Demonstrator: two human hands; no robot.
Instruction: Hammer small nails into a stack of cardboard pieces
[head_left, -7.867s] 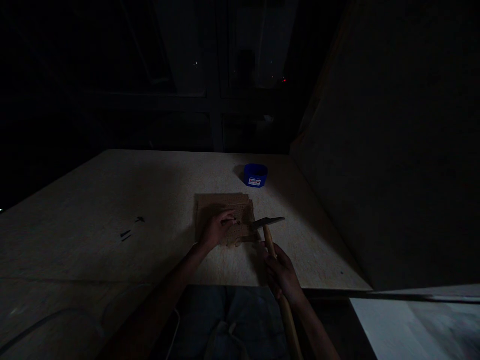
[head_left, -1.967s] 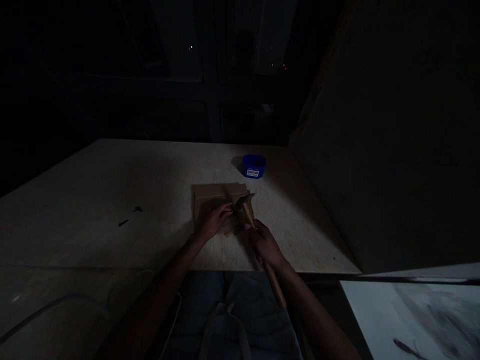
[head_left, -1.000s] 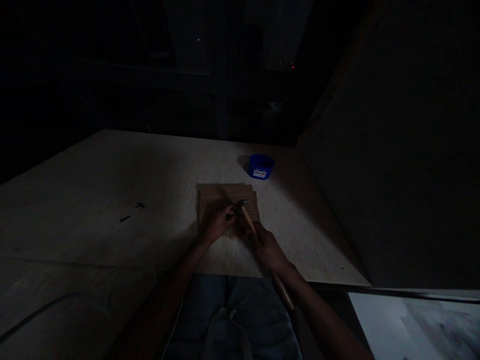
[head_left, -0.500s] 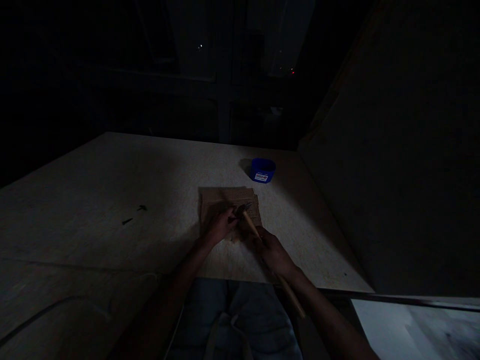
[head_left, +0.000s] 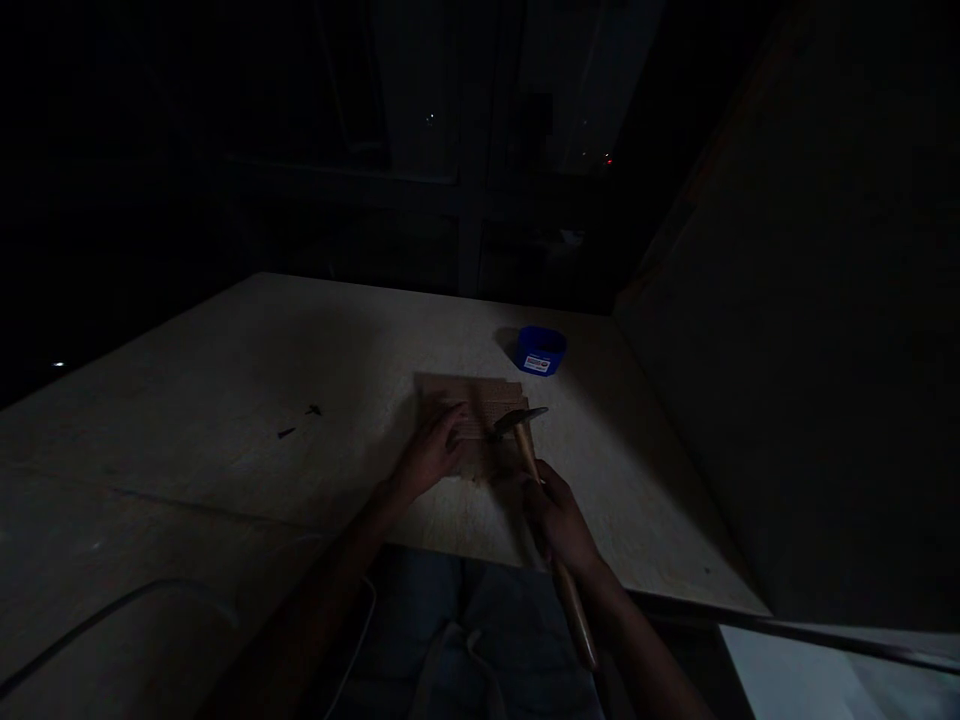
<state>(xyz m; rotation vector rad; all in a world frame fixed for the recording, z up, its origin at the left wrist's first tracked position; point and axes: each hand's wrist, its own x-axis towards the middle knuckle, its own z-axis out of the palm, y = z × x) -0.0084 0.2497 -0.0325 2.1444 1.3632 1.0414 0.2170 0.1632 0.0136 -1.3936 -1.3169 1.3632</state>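
Note:
A hammer with a pale wooden handle (head_left: pixel 574 610) and a dark metal head is gripped in my right hand (head_left: pixel 561 515), the fingers wrapped round the middle of the handle. Its head hangs over the right side of a piece of brown corrugated cardboard (head_left: pixel 480 392) on the table. My left hand (head_left: pixel 433 455) lies on the cardboard's left part with its fingers stretched out and apart; nothing shows in them. Shadow under the hammer head hides what is there. To the left on the tabletop lie small dark nail- or screw-like pieces (head_left: pixel 286 433).
Behind the cardboard, to the right, stands a blue plastic container (head_left: pixel 541 352) with a white label. The pale table (head_left: pixel 360 340) meets a dark upright panel (head_left: pixel 795 400) on the right. A cable (head_left: pixel 127 597) curves at lower left. Lighting is very dim.
The hammer head has come up and right, away from my left fingers. My left hand has drawn slightly left and its fingers have straightened. The view has shifted a little.

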